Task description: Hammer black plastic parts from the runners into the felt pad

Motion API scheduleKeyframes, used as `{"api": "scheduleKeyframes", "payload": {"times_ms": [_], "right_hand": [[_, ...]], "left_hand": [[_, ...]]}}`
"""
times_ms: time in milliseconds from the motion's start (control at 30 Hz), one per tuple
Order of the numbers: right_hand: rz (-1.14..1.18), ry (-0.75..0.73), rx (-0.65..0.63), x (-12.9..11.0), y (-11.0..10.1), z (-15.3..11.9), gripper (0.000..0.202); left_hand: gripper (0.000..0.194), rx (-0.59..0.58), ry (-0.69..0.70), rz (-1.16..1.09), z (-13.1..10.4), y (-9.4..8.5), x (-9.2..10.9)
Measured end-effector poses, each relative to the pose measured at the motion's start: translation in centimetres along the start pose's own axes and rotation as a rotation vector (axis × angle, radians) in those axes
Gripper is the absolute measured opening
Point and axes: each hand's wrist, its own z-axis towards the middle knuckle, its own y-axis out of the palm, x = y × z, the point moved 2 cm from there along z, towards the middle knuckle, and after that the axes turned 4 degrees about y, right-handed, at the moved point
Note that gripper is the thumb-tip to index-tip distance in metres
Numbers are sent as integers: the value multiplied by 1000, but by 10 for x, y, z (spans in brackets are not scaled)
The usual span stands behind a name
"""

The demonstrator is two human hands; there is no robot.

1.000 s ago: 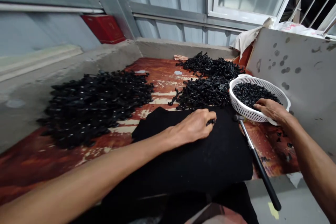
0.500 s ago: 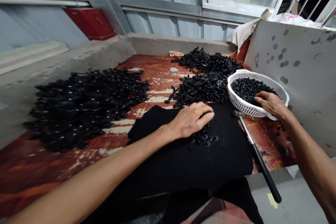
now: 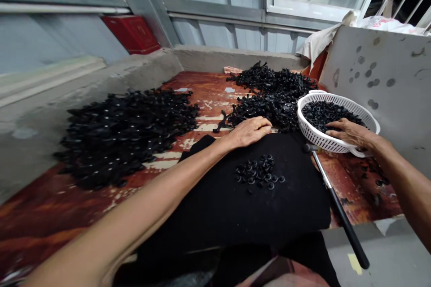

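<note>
My left hand point(image 3: 252, 132) is at the far edge of the black cloth point(image 3: 235, 206), beside a heap of black parts point(image 3: 269, 105); its fingers are bent, and their tips are partly hidden. Small round black pieces point(image 3: 259, 171) lie loose on the cloth, nearer to me than that hand. On the right, my right hand point(image 3: 348, 132) reaches over the rim of a white slotted basket point(image 3: 314, 136), fingers apart and touching the small black pieces point(image 3: 330, 114) inside. Beside the cloth lies a hammer point(image 3: 340, 208) with a black grip, its head near the basket.
A large pile of black parts point(image 3: 131, 136) covers the left of the red-brown table point(image 3: 168, 168). Behind stand a low concrete ledge point(image 3: 215, 58) and a metal wall. A spotted grey panel point(image 3: 380, 71) rises at the right, and a red box point(image 3: 131, 33) is at the back left.
My left hand has moved away from the small round pieces to the cloth's far edge, uncovering them. My right hand stays in the basket, its fingers more spread. The view has shifted slightly.
</note>
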Motion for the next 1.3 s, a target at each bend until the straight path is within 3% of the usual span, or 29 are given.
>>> {"api": "scheduleKeyframes", "payload": {"times_ms": [67,167,333,467,567,667,767,867,1000,1133,1300], "right_hand": [[43,-46,-66,1,0,3,29],[147,39,-65,3,0,5,28],[254,281,103,11,-1,8,29],[353,355,231,3,-11,14,27],[426,348,371,-22,-31,21,22],[476,225,451,-69,-50,25,25],[493,35,376,-126,-48,22,17],[449,-77,263,-170,-29,15,11],[344,-105,152,-191,-12,7,17],[235,-126,95,-199,-22,4,22],[158,-223,32,-228,-31,14,29]], "left_hand": [[38,5,25,-11,-14,0,6],[35,48,29,-31,-42,1,16],[33,191,10,59,-93,8,21],[31,218,60,124,-119,14,22],[28,219,77,159,-129,17,22],[24,268,74,161,-132,17,21],[21,305,84,159,-132,17,21],[19,310,88,167,-136,13,21],[20,305,61,168,-146,5,15],[18,317,22,120,-156,-2,11],[14,231,-21,122,-160,0,18]]}}
